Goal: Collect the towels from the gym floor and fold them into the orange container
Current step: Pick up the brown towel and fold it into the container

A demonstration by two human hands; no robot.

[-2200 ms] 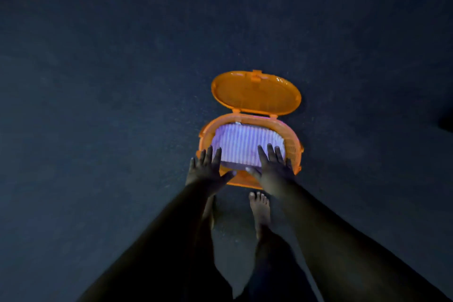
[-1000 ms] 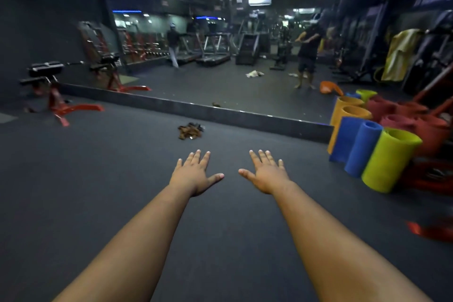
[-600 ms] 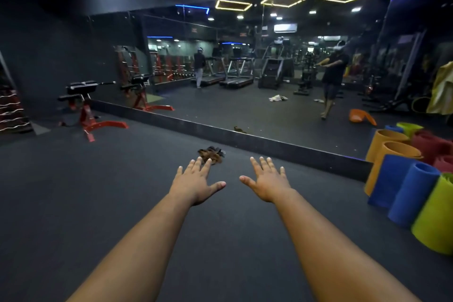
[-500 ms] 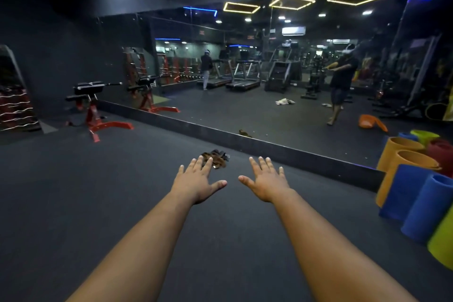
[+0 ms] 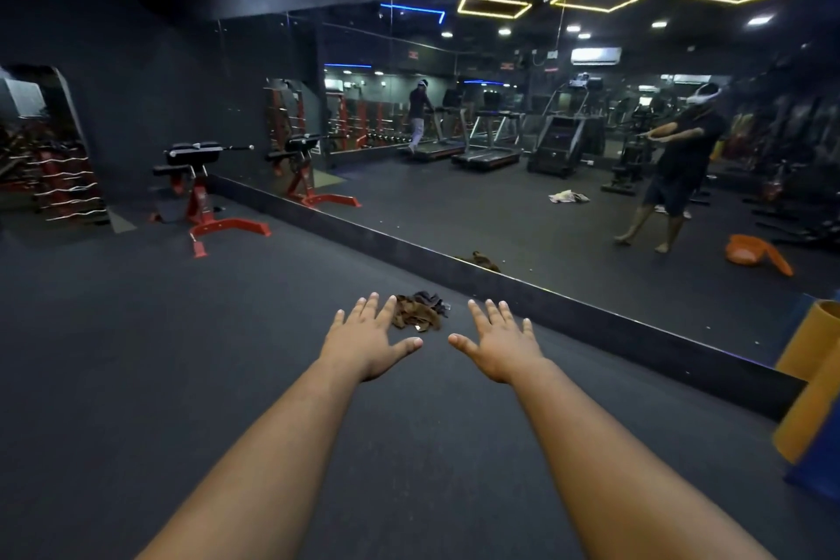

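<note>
Since half a second back the view has swung left: the red bench (image 5: 207, 191) sits nearer the middle, the foam rolls (image 5: 807, 377) have slid to the right edge. My left hand (image 5: 370, 339) is stretched forward, palm down, fingers straight and spread, holding nothing. Brown towel (image 5: 418, 311) lies crumpled on the dark floor (image 5: 136, 355) just beyond my fingertips, between the two hands, near the mirror (image 5: 500, 177). My right hand (image 5: 497, 343) the same, flat and empty, apart from the left. A pale towel (image 5: 568, 196) and the orange container (image 5: 757, 251) show only as reflections
</note>
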